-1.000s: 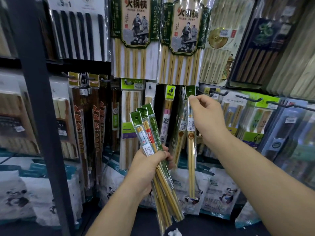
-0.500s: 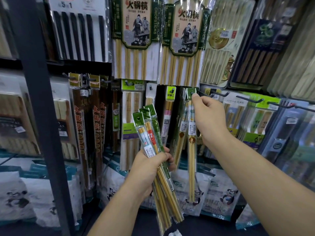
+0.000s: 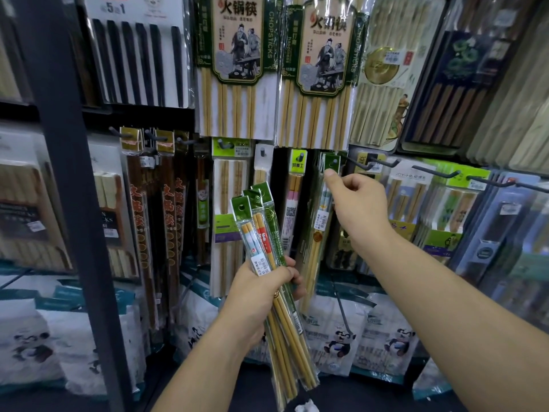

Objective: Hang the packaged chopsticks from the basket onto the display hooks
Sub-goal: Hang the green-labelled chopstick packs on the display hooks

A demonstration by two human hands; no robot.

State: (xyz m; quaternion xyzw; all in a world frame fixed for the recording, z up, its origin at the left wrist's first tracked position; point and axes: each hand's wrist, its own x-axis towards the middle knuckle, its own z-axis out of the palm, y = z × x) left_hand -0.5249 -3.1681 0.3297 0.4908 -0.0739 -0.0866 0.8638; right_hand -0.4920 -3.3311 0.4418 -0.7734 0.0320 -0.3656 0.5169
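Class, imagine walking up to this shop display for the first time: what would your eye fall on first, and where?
Centre foreground, the left hand grips a fan of clear green-topped chopstick packets. Right of it, the right hand reaches up, a fingertip at the green header of a hanging packet. Top centre hang two big green-framed picture packs of pale bamboo chopsticks.

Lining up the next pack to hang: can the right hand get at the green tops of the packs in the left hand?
Probably yes. The packs fan up clear above the left hand, and the right hand sits just up and to their right at a hanging pack, with nothing between them.
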